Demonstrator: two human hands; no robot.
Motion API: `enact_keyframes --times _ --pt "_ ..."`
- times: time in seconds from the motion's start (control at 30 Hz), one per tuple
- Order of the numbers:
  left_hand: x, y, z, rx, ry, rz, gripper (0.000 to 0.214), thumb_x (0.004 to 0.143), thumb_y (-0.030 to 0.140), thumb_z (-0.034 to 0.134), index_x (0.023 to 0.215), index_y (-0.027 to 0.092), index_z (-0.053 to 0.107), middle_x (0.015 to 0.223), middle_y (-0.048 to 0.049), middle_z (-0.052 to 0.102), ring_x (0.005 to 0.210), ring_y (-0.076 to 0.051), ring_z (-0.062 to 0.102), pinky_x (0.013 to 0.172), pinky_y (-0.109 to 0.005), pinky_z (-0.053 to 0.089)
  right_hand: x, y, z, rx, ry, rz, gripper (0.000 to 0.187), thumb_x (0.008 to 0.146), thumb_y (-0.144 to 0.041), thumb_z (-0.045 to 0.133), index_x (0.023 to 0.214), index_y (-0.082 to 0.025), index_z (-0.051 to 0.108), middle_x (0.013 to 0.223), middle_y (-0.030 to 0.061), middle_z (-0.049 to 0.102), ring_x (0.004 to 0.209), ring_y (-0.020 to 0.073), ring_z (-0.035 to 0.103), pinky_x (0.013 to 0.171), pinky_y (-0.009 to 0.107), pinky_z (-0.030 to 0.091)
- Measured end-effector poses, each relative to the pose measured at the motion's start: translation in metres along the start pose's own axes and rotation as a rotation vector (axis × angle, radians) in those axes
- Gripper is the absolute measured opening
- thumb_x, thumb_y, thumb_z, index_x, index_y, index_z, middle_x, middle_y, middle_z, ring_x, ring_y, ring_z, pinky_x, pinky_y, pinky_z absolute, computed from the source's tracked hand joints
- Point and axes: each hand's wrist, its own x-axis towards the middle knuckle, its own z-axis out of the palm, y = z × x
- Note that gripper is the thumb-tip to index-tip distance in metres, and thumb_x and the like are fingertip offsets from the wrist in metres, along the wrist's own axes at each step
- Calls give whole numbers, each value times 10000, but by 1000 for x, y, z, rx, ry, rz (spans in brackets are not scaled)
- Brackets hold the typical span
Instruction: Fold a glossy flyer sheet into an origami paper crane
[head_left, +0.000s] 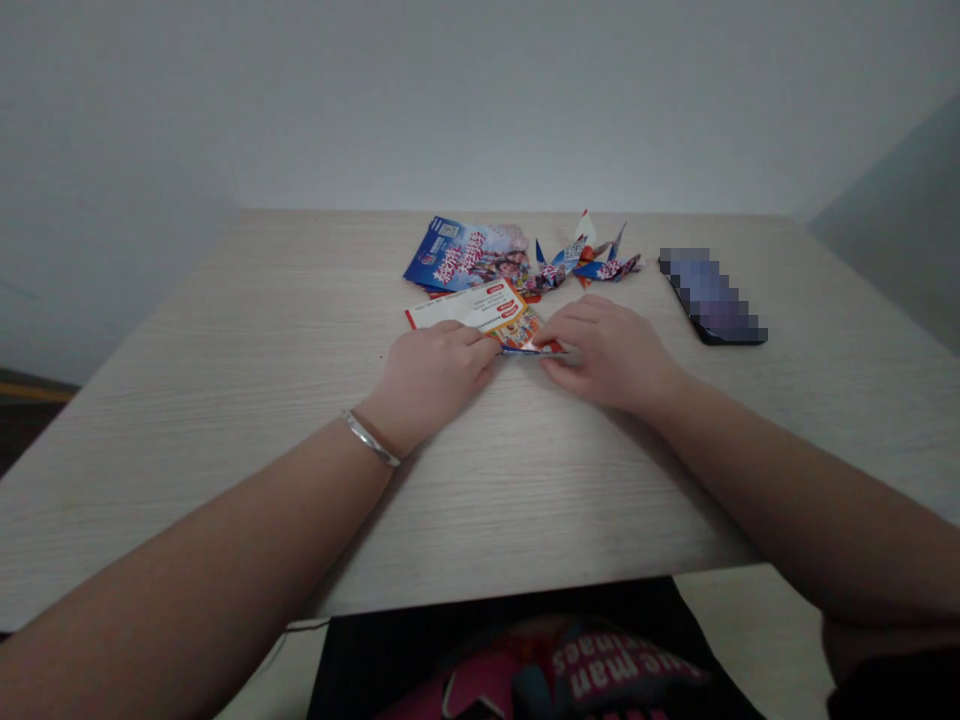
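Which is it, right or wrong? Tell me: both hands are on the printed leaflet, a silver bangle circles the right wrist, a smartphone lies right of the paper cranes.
Wrong side: the head view shows the silver bangle on the left wrist. The rest holds: left hand and right hand on the printed leaflet, smartphone right of the paper cranes.

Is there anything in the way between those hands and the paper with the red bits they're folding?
No, nothing visible. The left hand and right hand both already touch the printed sheet. The leaflets lie just past it, on the far side, not between.
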Motion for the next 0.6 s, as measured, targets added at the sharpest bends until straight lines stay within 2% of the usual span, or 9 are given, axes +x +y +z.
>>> enact_keyframes --times 0.13,0.3,0.43,0.6 --pt "0 -1 5 5 79 -12 308 1015 321 477 901 179 726 878 -83 759 820 -260 715 606 -339 472 6 -9 9 -6 -21 5 167 901 -262 630 990 -197 756 936 76 771 911 251 665 771 354 468" --pt "1 0 5 -4 113 9 323 1009 315 462 881 183 727 837 -74 760 765 -253 708 591 -342 445 9 -12 13 10 -46 12 131 862 -208 609 894 -198 735 862 63 754 857 239 658 722 342 437" --pt "1 1 7 -19 125 23 282 989 297 494 887 175 727 826 -67 764 758 -249 703 649 -365 457 10 -15 17 0 -24 43 123 846 -212 584 852 -195 705 855 61 746 840 237 651 693 347 408" --pt "0 5 8 -53 246 100 282 1014 332 502 919 187 725 854 -42 767 777 -222 694 712 -378 443 14 -23 17 -11 10 54 112 817 -208 569 824 -181 677 850 73 730 838 236 633 707 355 397"
